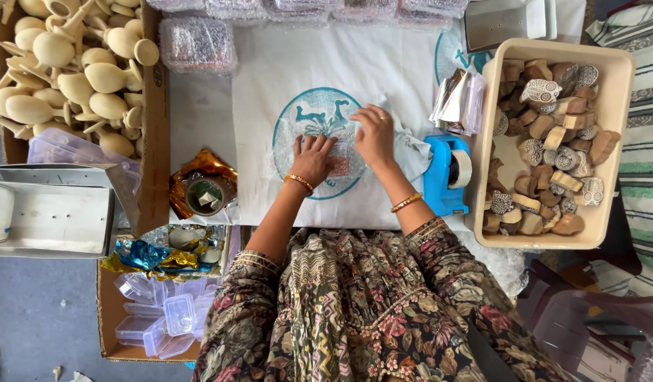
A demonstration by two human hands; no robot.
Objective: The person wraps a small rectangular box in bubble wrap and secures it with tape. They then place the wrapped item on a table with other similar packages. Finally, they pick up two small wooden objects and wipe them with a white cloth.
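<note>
Hands: both lay palm-down on a white cloth bag (284, 185) spread over the table, side by side and nearly touching.
Left hand (313, 158): fingers were spread flat and pressed on a small clear plastic wrapped item (342, 160) over the teal round print (319, 117); nothing was gripped that I could see.
Right hand (375, 134): fingers were curled loosely over the top edge of the same clear wrap and some crumpled thin paper (411, 152); whether it pinched anything could not be told.
Place of the bag: it lay in the middle of the table, between a cardboard box of wooden spoons (71, 71) and a beige tray of carved wooden blocks (546, 141).
Handling, as I judged it: the bag looked light, soft and limp, likely to wrinkle and slide; the clear wrap looked thin, slippery and easy to crease.
Where to hold: flat palms seemed best for smoothing, and a pinch at a corner or edge for lifting.
Nearby: a blue tape dispenser (445, 177) stood just beside the right wrist; small clear tubs (160, 322) sat in a box lower left.
</note>
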